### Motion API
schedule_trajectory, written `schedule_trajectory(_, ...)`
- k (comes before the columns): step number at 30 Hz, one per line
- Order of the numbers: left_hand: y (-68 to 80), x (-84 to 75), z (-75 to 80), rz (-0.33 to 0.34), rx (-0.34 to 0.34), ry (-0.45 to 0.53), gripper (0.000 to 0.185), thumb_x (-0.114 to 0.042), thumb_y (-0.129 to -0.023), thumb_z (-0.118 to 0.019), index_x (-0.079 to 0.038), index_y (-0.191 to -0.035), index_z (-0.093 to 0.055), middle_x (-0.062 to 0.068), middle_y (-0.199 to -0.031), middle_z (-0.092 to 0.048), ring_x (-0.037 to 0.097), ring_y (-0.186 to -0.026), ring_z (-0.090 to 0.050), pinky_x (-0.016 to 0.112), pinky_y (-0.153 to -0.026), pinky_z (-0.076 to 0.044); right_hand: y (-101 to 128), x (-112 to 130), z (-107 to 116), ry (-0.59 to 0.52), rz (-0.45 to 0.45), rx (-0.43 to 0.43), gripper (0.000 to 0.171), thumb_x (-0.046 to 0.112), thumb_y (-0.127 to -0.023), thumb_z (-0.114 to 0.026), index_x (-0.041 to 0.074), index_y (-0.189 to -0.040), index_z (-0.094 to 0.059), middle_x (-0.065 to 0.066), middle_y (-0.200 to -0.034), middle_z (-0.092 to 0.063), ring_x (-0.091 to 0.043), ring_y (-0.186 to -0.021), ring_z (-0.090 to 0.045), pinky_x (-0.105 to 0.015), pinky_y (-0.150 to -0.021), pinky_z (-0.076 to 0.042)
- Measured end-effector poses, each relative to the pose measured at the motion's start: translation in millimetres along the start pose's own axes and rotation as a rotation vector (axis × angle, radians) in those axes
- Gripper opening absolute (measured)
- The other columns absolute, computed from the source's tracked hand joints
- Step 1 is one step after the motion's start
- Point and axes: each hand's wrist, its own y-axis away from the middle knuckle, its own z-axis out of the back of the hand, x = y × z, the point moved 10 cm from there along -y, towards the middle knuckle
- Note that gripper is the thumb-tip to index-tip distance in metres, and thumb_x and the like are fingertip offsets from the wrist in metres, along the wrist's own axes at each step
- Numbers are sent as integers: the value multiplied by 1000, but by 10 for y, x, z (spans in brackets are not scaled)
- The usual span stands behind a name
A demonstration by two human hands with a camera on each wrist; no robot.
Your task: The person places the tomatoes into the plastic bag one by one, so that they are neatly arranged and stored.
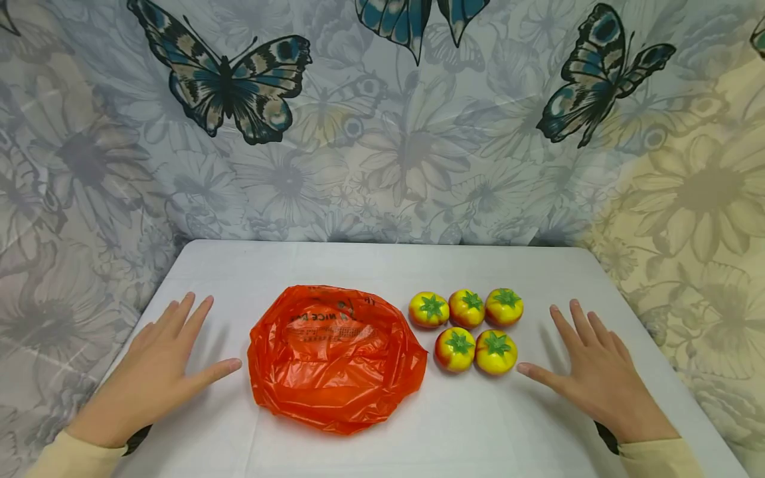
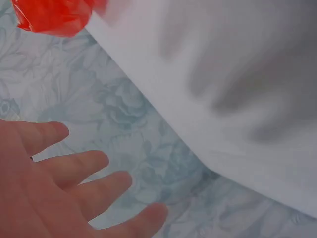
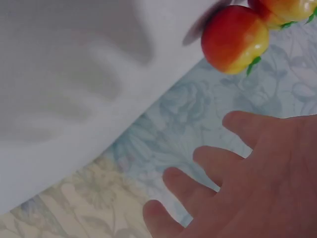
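Note:
An orange-red plastic bag (image 1: 335, 372) with dark printing lies spread on the white table, left of the middle. Beside it on the right sit several yellow and red tomato-like fruits (image 1: 468, 309) with green star-shaped tops, in two rows. My left hand (image 1: 161, 362), fingers spread, hovers left of the bag, its thumb pointing at the bag's edge. The right hand (image 1: 597, 375) is likewise spread and holds nothing, its thumb close to the nearest fruit (image 1: 496, 352). In the right wrist view a red and yellow fruit (image 3: 234, 39) shows beyond the fingers.
The white table (image 1: 257, 262) has rounded far corners and carries the bag and fruits. Behind it and at both sides hangs a cloth (image 1: 412, 166) printed with flowers and butterflies. Shadows of both hands fall on the tabletop.

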Motion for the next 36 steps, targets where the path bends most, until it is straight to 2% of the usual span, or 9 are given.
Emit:
schedule_trajectory(4,-57,-164,6,-27,-20,-10,115,-81,-92,-63,-16,-175,-18,28,-176,-24,59,-153,-35,79,-113,-35,-7,83,-1,-11,16,14,122,83,-89,-63,8,-174,-17,-33,-178,2,-69,-154,-18,-83,-116,-16)
schedule_trajectory(9,-144,-351,-29,-43,-10,5,112,-84,-93,-58,-16,-174,-22,27,-175,-31,57,-149,-45,76,-108,-44,-10,193,15,-17,42,-6,119,83,-88,-65,6,-171,-28,-36,-176,-7,-66,-151,-27,-81,-114,-24)
schedule_trajectory(15,-269,-517,-120,-49,9,41,113,-86,-92,-55,-12,-172,-27,24,-172,-38,54,-148,-49,74,-107,-47,3,357,63,-22,74,-40,115,85,-86,-67,10,-168,-38,-38,-170,-29,-66,-143,-40,-83,-105,-37)
schedule_trajectory(23,-414,-637,-246,-4,81,115,117,-88,-92,-54,-9,-172,-25,24,-172,-38,52,-149,-49,72,-112,-46,-3,629,113,-51,127,-95,112,87,-82,-68,6,-158,-52,-31,-152,-54,-53,-132,-58,-73,-96,-53)
schedule_trajectory(29,-485,-645,-321,24,123,174,116,-85,-93,-56,-5,-171,-25,27,-170,-40,52,-152,-45,73,-116,-42,-23,782,89,-69,161,-96,106,85,-82,-71,13,-158,-53,-25,-146,-62,-49,-125,-66,-69,-92,-57)
schedule_trajectory(36,-530,-670,-405,-8,167,213,112,-76,-95,-64,0,-170,-27,27,-165,-47,50,-148,-52,71,-111,-48,-35,844,25,-76,166,-68,99,78,-83,-77,16,-158,-55,-23,-145,-63,-49,-126,-66,-68,-93,-58)
